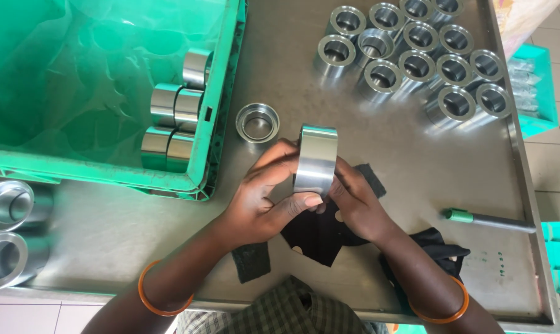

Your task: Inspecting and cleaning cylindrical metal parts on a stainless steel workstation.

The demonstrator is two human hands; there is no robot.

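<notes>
Left hand (261,198) curls around a polished steel ring (316,159), thumb pressed under its lower rim, fingers behind. Ring stands on edge above table centre, smooth and mirror-bright. Right hand (354,201) grips its other side, fingers tucked close, over a black cloth (320,235). At ten o'clock, a green plastic crate (221,93) lined with clear film holds five cylinders (175,108) stacked against its right wall. Just beyond the ring, at eleven o'clock, a shallow steel cup (257,122) sits open-side up. At one o'clock, finished rings (416,62) cluster upright on the steel table (385,154). At three o'clock lies a green-tipped tool (487,219).
</notes>
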